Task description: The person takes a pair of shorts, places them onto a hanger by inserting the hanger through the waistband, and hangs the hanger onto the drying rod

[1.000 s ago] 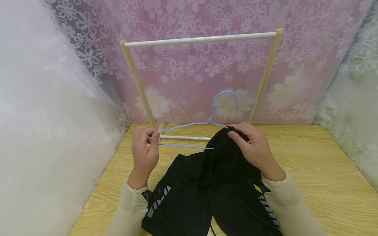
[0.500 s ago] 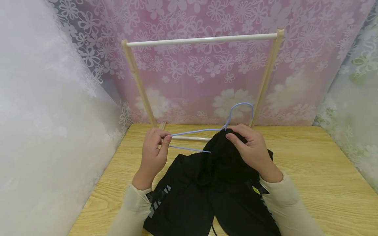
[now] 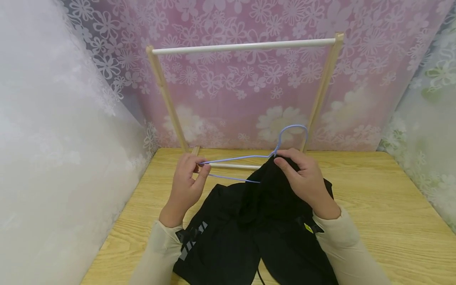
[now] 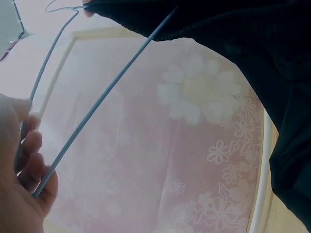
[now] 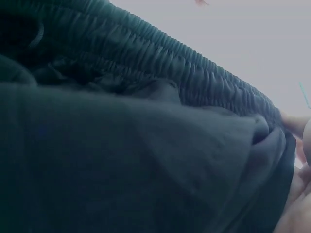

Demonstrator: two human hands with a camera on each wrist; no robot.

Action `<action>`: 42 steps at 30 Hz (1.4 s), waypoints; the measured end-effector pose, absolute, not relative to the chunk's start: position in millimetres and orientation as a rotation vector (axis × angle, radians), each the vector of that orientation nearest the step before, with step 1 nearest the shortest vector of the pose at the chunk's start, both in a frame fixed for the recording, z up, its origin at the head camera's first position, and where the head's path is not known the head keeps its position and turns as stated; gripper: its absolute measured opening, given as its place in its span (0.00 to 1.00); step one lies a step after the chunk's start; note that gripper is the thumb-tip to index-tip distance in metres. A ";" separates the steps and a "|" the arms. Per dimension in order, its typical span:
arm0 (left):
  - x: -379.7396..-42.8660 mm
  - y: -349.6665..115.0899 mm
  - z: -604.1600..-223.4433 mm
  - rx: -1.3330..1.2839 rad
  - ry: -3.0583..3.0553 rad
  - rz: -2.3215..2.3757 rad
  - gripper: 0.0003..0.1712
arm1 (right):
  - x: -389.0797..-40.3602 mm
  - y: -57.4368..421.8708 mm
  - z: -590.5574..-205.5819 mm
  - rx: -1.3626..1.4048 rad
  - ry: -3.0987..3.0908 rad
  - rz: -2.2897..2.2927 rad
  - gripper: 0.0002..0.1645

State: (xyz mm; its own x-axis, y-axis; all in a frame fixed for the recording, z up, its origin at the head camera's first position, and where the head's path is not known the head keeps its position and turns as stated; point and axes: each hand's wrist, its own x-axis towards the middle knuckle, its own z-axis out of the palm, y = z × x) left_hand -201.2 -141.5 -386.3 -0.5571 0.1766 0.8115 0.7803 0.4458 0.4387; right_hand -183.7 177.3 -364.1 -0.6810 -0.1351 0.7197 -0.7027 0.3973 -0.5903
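Observation:
Black shorts (image 3: 228,233) with grey slanted stripes lie on the table, their waist end lifted. My right hand (image 3: 308,180) pinches the waist edge between thumb and fingers. In the right wrist view the gathered elastic waistband (image 5: 194,68) runs to the fingers at the right edge. My left hand (image 3: 185,184) grips the left end of a blue wire hanger (image 3: 242,157), whose other end is hidden inside the shorts. The hanger's hook stands up by my right fingertips. In the left wrist view, fingers curl round both wires of the hanger (image 4: 103,97).
Behind the hands stands a wooden rack with a white top rail (image 3: 246,47) and a low white bar (image 3: 235,166). The wood-grain table (image 3: 384,206) extends to both sides. Flowered pink cloth (image 3: 221,91) hangs behind; pale cloth (image 3: 71,138) hangs at the left.
The left hand and hanger have moved right, and the hanger's right arm has slid inside the shorts up to the hook. The hook now sits lower and farther right. The right hand has barely moved.

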 end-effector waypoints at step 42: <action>-180.5 -115.8 -398.3 -1.377 -3.111 -0.631 0.28 | -185.3 179.4 -359.9 0.652 -1.743 1.554 0.11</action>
State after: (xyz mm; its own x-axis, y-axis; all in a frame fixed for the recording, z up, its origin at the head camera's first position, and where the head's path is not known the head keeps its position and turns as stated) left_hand -180.5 -115.8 -398.3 -0.6409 0.7548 -0.1399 0.6407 0.6263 0.4441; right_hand -185.3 179.4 -359.9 -0.6266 0.0827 0.7750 -0.7605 0.1529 -0.6311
